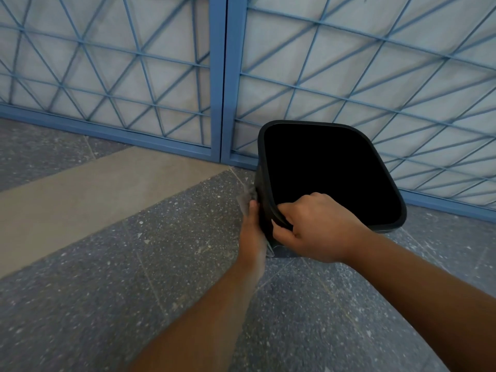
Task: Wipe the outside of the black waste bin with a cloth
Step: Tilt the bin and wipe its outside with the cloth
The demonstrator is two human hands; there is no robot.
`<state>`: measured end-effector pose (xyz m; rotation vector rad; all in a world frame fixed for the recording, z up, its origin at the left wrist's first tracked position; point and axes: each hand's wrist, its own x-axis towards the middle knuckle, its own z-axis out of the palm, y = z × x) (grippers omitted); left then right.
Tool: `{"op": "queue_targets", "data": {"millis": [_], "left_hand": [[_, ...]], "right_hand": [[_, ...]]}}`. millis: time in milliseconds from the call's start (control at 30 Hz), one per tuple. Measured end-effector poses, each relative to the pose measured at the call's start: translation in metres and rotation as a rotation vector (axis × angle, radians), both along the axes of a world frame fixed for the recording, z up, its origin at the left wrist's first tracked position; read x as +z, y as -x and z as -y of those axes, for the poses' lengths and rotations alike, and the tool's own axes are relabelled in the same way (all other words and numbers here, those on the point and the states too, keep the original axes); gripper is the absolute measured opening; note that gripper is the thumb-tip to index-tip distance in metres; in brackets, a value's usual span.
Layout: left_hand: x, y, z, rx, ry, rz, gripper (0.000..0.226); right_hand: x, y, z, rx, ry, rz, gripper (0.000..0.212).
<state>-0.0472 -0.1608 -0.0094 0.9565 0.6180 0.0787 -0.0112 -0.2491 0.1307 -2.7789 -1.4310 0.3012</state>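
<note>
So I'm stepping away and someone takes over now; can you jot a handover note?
Right hand grips the near rim of the black waste bin, steadying it.
Left hand presses the cloth against the bin's outer left wall.
Bin stands on the speckled floor by the blue grille.
Done: cannot tell how much is wiped.
Left: work round the other outer sides.

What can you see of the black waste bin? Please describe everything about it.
The black waste bin looks like smooth plastic, with a rounded-square open mouth and a rolled rim. Its inside is too dark to see. It stands on the speckled floor beside the blue grille. The right hand grips the near rim, fingers curled inside. The left hand presses a grey cloth against its outer left side.
</note>
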Motion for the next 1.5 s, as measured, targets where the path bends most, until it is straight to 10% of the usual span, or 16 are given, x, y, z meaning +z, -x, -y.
{"op": "queue_targets", "data": {"millis": [233,500,833,1133,1500], "left_hand": [[-0.019,-0.031,-0.019,-0.013,0.171,-0.179,0.050],[0.023,-0.063,-0.038,-0.061,0.281,0.118,0.048],[0.023,0.014,0.012,0.073,-0.195,0.289,0.068],[-0.025,0.013,-0.006,-0.176,-0.291,-0.295,0.059],[0.032,0.024,-0.069,-0.127,-0.510,-0.210,0.046]], "right_hand": [[-0.001,0.001,0.001,0.006,0.000,-0.020,0.036],[-0.003,-0.004,0.000,0.003,-0.027,-0.040,0.033],[-0.007,-0.006,0.001,0.027,-0.018,-0.029,0.032],[-0.002,-0.003,-0.001,-0.033,-0.024,-0.013,0.034],[0.026,-0.007,0.043,-0.008,0.125,-0.006,0.049]]}}
